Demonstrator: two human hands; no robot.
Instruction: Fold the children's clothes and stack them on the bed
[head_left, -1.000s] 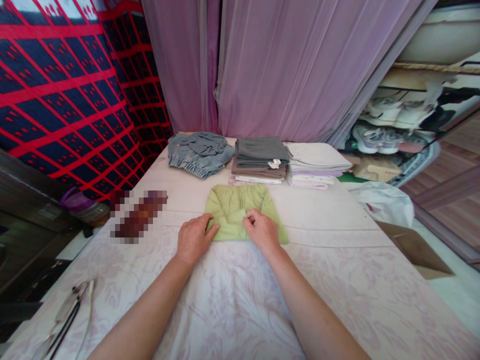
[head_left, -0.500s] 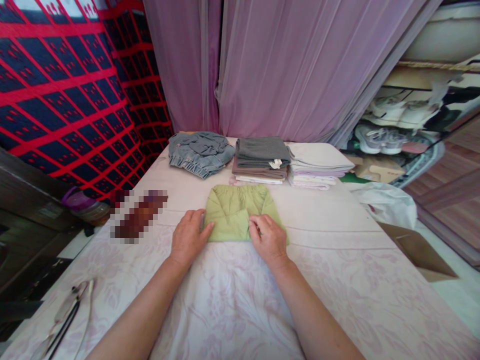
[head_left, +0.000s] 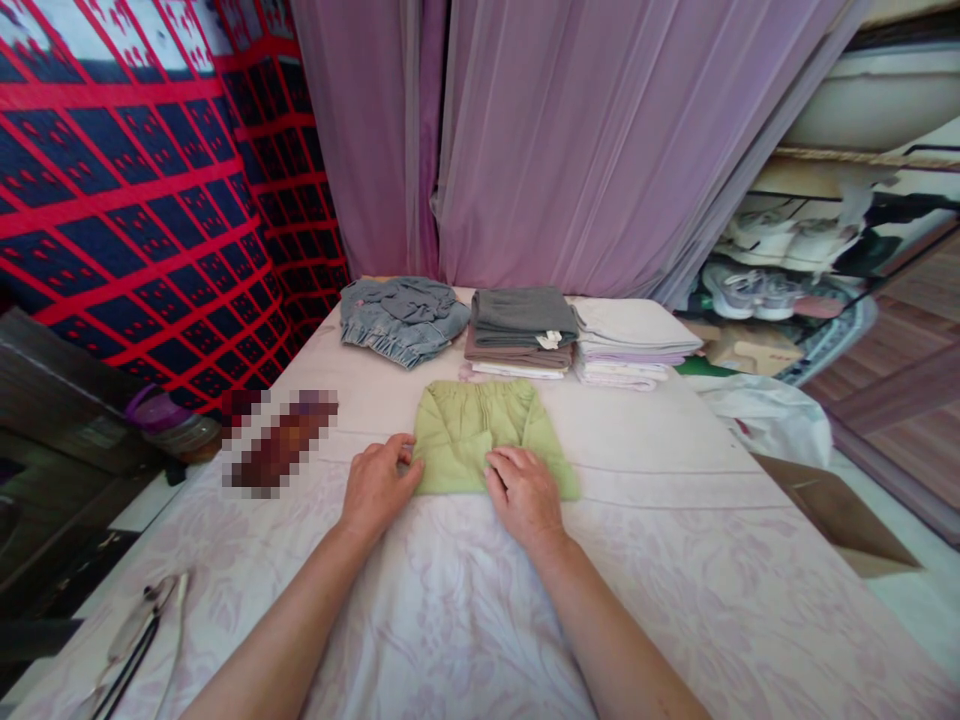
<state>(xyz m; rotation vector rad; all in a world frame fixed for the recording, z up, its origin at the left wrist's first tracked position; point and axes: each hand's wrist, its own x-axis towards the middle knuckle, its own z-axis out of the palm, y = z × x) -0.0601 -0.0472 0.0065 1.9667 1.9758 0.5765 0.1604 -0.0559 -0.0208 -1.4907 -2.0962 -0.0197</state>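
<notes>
A light green garment with a gathered elastic waist [head_left: 457,420], which looks like folded shorts or trousers, lies flat in front of me. Its waistband faces away, and a folded flap crosses the front. At its left edge rests my left hand [head_left: 379,485], fingers bent and spread from the thumb, touching the cloth without gripping it. My right hand [head_left: 529,495] lies over the lower right part, fingertips on the flap and thumb slightly apart; it covers some of that side.
Behind the garment sit crumpled jeans [head_left: 405,320], a dark folded stack [head_left: 521,320] and a pale folded stack [head_left: 630,335]. Eyeglasses [head_left: 135,630] lie at the bed's left. A purple curtain [head_left: 562,150] hangs behind; shoes [head_left: 750,290] fill a rack at right.
My right hand has shifted slightly left over the flap, and its bent fingers have loosened and flattened. My left hand stays at the left edge. The view has tilted up a little.
</notes>
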